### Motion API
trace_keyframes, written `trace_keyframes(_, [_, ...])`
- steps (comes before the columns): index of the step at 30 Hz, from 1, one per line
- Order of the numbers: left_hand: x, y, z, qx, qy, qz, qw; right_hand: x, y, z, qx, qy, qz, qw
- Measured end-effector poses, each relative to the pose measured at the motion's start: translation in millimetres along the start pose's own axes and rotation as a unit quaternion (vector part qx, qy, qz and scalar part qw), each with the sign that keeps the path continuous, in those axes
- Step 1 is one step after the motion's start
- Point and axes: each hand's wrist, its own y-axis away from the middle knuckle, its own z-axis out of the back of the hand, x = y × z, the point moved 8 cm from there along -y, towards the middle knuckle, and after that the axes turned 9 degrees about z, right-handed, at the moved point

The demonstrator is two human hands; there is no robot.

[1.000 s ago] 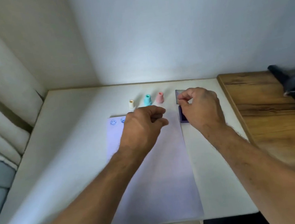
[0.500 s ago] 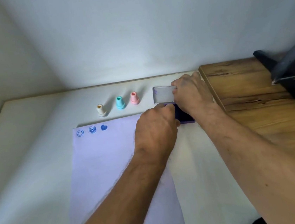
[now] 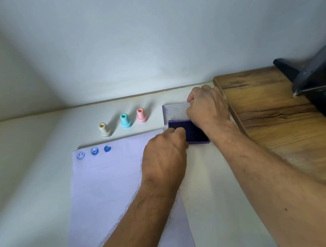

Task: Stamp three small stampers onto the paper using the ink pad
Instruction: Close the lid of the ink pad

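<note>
Three small stampers stand in a row on the white table: cream (image 3: pixel 104 129), teal (image 3: pixel 125 121) and pink (image 3: pixel 141 115). The white paper (image 3: pixel 108 190) lies in front of them with three blue prints along its top edge: two smiley faces and a heart. A purple ink pad (image 3: pixel 194 133) lies open to the right of the paper, its lid (image 3: pixel 175 111) tilted back. My left hand (image 3: pixel 165 157) holds the pad's near left corner. My right hand (image 3: pixel 209 108) grips the lid's right end.
A wooden board (image 3: pixel 280 126) covers the table to the right of the pad. A black stand (image 3: pixel 320 87) rests on its far right end. A white wall runs close behind the table (image 3: pixel 32 178).
The view has shifted right. Both hands moved to the ink pad; the left hand now holds its base and the right hand has reached the lid.
</note>
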Motion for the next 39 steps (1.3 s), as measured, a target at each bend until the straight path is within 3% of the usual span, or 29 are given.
trace_keyframes(10, [0.4, -0.1, -2.7, 0.018, -0.011, -0.011, 1.0, -15.2, -3.9, 19.7, -0.013, -0.182, -0.047, 0.982])
trace_keyframes(13, [1.0, 1.7, -2.0, 0.019, -0.009, -0.019, 1.0, -10.0, 5.1, 37.2, -0.061, -0.176, 0.0, 0.983])
trace_keyframes(18, [5.9, 14.0, 4.9, 0.011, 0.027, -0.016, 0.999, 5.5, 40.3, 59.7, -0.075, -0.129, 0.056, 0.987])
trace_keyframes(21, [17.2, 22.5, 11.8, -0.015, 0.071, 0.035, 0.997, 25.7, 58.0, 72.3, -0.087, -0.101, 0.094, 0.987])
trace_keyframes(25, [35.4, 22.6, 15.2, -0.044, 0.086, 0.13, 0.987, 34.9, 82.8, 62.7, -0.044, -0.045, 0.122, 0.991])
trace_keyframes(30, [53.7, 13.6, 6.1, 0.008, 0.123, 0.205, 0.971, 21.5, 97.2, 62.8, -0.061, -0.008, 0.1, 0.993])
trace_keyframes(35, [59.8, 5.1, 1.0, 0.073, 0.187, 0.242, 0.949, 15.7, 105.1, 45.3, 0.018, -0.006, 0.071, 0.997])
trace_keyframes(39, [53.9, -1.3, 0.3, 0.109, 0.2, 0.246, 0.942, 7.1, 103.7, 35.7, 0.026, -0.051, 0.002, 0.998])
